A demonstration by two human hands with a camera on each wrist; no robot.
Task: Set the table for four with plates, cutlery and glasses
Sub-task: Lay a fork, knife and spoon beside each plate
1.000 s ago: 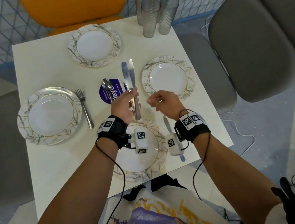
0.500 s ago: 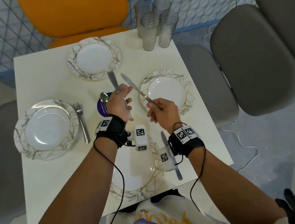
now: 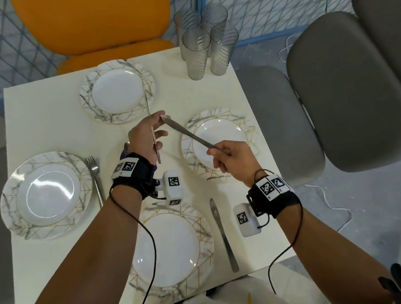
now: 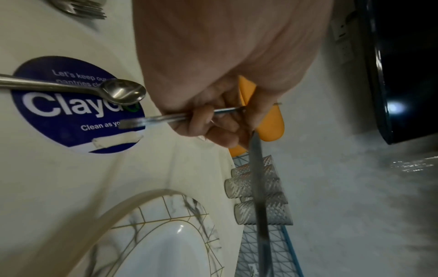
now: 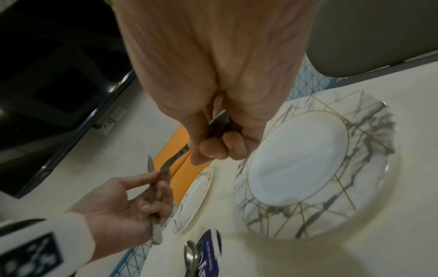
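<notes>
My left hand [image 3: 157, 129] holds one table knife [image 3: 151, 122] upright over the middle of the white table [image 3: 45, 137], its blade edge-on above the far plate [image 3: 117, 91]. My right hand [image 3: 216, 153] grips the handle of a second knife [image 3: 186, 134] above the right plate [image 3: 232, 126]; its tip reaches my left fingertips. A third knife [image 3: 222, 233] lies right of the near plate [image 3: 166, 249]. A fork [image 3: 96, 176] lies right of the left plate [image 3: 46, 196]. A spoon [image 4: 123, 91] rests on a blue round sticker [image 4: 71, 112], hidden under my left hand in the head view.
Several ribbed glasses [image 3: 207, 40] stand bunched at the far right corner. An orange chair [image 3: 98, 19] is behind the table, and grey chairs [image 3: 351, 94] stand to the right. Cables run from my wrist cameras along both forearms.
A second ago my left hand held both knives together. My right hand has taken one by the handle and drawn it rightward over the right plate; the left knife now stands edge-on.
</notes>
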